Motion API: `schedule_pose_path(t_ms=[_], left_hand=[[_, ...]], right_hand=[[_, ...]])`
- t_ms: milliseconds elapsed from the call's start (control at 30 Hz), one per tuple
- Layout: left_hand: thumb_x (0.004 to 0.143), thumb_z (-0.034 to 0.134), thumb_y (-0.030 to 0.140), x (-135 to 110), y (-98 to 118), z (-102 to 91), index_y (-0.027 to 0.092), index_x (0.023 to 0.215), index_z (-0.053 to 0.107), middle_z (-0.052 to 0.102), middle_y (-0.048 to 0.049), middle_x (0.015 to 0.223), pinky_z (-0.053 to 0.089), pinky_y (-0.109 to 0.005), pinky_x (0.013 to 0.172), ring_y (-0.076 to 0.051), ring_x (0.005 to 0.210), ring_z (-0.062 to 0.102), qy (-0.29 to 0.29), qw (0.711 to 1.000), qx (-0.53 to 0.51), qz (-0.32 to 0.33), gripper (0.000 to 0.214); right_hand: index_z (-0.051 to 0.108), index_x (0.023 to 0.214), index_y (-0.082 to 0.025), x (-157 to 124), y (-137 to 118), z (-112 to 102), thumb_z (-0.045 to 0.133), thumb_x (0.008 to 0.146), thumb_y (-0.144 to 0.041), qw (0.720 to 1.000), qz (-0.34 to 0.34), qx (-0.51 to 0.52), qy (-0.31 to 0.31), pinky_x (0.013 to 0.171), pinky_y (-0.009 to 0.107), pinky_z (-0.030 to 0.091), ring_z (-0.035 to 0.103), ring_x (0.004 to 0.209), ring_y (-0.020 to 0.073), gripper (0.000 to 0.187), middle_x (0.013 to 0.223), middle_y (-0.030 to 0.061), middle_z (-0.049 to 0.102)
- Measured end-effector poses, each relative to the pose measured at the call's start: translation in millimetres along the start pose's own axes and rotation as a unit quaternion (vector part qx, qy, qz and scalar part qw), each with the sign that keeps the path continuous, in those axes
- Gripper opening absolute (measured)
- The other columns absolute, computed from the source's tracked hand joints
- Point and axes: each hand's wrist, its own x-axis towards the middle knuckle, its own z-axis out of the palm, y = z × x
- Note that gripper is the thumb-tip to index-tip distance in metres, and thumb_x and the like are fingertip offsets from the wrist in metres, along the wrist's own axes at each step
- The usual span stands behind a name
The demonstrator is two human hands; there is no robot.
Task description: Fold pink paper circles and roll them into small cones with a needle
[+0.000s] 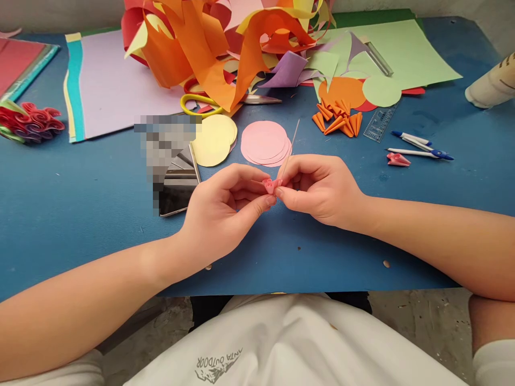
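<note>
My left hand (227,209) pinches a small curled pink paper flower (269,185) between thumb and fingertips, above the middle of the blue table. My right hand (322,187) is closed beside it, thumb and fingers meeting at the flower's right edge. A thin stick (295,134) slants up and away from the right fingers; its lower end is hidden among them. Just beyond the hands lie a stack of pink paper circles (263,142) and a stack of pale yellow circles (213,142). At the right rests another pink paper flower (398,160).
Orange paper cones (340,117) lie in a heap near a clear ruler (378,124) and a blue-and-white compass (422,153). Yellow-handled scissors (201,105) sit under crumpled orange scraps (209,48). A partly blurred phone (179,187) is by my left hand; a white bottle (491,83) stands right.
</note>
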Motion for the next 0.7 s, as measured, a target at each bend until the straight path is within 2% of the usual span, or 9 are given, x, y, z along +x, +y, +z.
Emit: schedule_pose_path(t_ms=[200,433,700], left_hand=[[0.083,0.084,0.017,-0.6,1.8,-0.2,0.021,0.092,0.07,0.08,-0.0012,0.089,0.072,-0.032,0.078,-0.017,0.078,0.078,0.008,1.0,0.022,-0.003,0.017],[0.082,0.084,0.015,2.5,4.0,-2.4,0.021,0.089,0.072,0.08,-0.0006,0.088,0.07,-0.029,0.078,-0.017,0.08,0.078,0.011,0.999,0.051,0.009,0.016],[0.082,0.084,0.015,0.0,7.1,-2.4,0.021,0.088,0.07,0.079,0.0003,0.085,0.071,-0.029,0.074,-0.016,0.075,0.077,0.014,0.997,0.071,0.015,0.016]], right_hand=[[0.068,0.073,-0.018,0.8,0.2,-0.5,0.078,0.075,-0.015,1.0,-0.013,-0.023,-0.003,0.057,0.024,0.049,0.058,0.066,0.0111,0.011,0.07,-0.0005,0.067],[0.068,0.073,-0.018,0.6,1.0,-0.7,0.078,0.078,-0.016,0.999,-0.026,-0.028,-0.006,0.056,0.023,0.048,0.057,0.063,0.0101,0.011,0.07,-0.0009,0.066],[0.07,0.076,-0.018,1.2,-2.0,-4.6,0.085,0.08,-0.027,0.996,-0.05,-0.049,-0.048,0.058,0.025,0.051,0.061,0.067,0.0125,0.018,0.073,0.001,0.069]])
